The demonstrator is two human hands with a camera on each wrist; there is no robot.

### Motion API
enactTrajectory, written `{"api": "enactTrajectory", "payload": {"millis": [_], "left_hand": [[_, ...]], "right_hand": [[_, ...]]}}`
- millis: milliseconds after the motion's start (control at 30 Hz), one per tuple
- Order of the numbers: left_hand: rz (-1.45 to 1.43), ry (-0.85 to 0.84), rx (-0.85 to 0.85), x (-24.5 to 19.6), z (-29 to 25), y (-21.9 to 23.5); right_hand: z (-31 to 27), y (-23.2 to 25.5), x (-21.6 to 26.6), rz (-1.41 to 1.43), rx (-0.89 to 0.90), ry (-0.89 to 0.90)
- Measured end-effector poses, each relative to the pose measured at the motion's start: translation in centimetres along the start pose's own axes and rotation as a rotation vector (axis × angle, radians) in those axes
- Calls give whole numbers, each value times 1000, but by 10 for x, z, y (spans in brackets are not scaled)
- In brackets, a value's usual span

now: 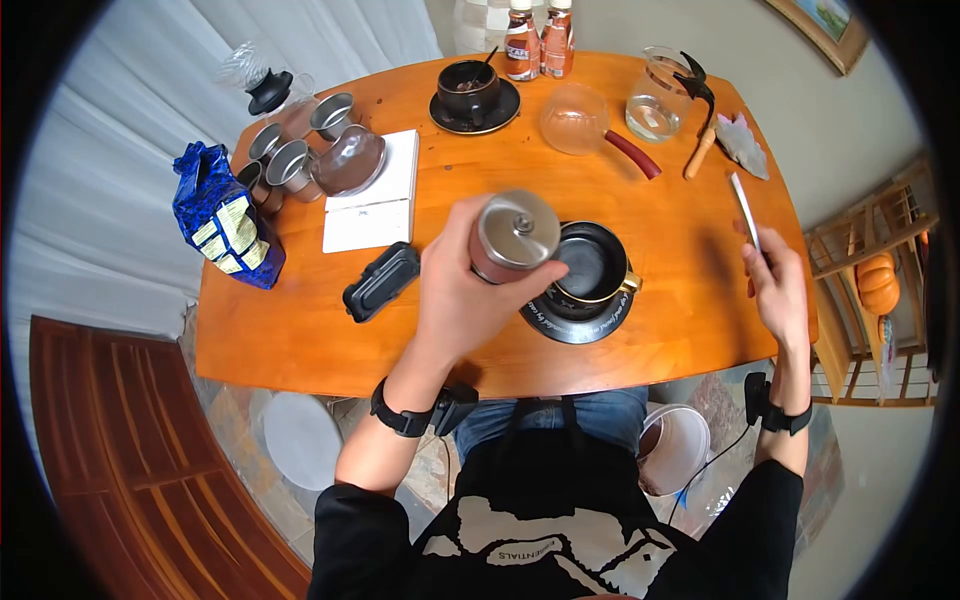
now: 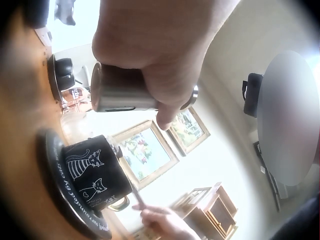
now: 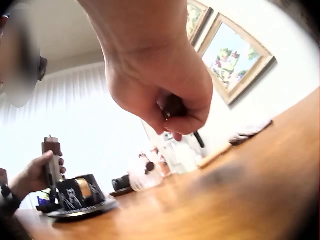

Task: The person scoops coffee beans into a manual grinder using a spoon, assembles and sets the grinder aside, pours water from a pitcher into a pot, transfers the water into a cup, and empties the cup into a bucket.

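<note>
1. Near the table's middle, left hand (image 1: 465, 295) wraps its fingers round a steel hand grinder (image 1: 513, 236), lifted off the wood, its capped end toward the head camera and its body leaning toward the black mug (image 1: 592, 266).
2. Mug sits on a dark saucer (image 1: 570, 322) immediately right of the grinder; the grinder's lower end hangs at or just over the mug's left rim. From the left wrist, the grinder (image 2: 120, 93) lies crosswise above the mug (image 2: 95, 172), clear of it.
3. Right hand (image 1: 778, 290) is at the right near edge of the table (image 1: 300, 330), well apart from the mug, fingers pinched round the dark end of a thin white-bladed handle (image 1: 745, 210) whose long axis runs far-left from the fingers. The right wrist view shows the fingers (image 3: 172, 107) closed on that dark grip.
4. Left hand is much the nearer to the mug; the right has a stretch of bare wood between it and the saucer.
5. Open room: bare wood left of the saucer out to a black case (image 1: 381, 281). Far side is crowded: white scale (image 1: 375, 195), glass carafe (image 1: 657, 97), second cup (image 1: 470, 90), metal cups (image 1: 290, 150). Blue bag (image 1: 225, 215) hangs over the left edge.
</note>
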State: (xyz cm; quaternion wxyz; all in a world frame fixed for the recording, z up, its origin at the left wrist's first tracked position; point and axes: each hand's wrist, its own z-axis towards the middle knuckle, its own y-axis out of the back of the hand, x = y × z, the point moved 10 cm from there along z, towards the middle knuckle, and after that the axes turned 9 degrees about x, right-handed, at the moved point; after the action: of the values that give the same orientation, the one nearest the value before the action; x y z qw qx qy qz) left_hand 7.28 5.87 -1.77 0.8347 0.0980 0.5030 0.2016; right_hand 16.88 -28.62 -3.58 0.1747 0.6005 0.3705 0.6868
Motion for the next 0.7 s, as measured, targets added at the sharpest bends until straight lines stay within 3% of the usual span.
{"api": "enactTrajectory", "payload": {"millis": [33, 100, 167, 333, 700], "left_hand": [[6, 2, -3, -1, 0, -1], [-3, 23, 46, 0, -1, -8], [7, 8, 56, -8, 0, -11], [15, -19, 89, -15, -4, -17], [40, 15, 193, -17, -7, -26]], "right_hand": [[-6, 8, 35, 135, -92, 107], [-24, 5, 112, -87, -108, 451], [-41, -8, 163, -243, -82, 680], [-43, -38, 200, -326, -3, 744], [-35, -47, 189, -359, 27, 702]]}}
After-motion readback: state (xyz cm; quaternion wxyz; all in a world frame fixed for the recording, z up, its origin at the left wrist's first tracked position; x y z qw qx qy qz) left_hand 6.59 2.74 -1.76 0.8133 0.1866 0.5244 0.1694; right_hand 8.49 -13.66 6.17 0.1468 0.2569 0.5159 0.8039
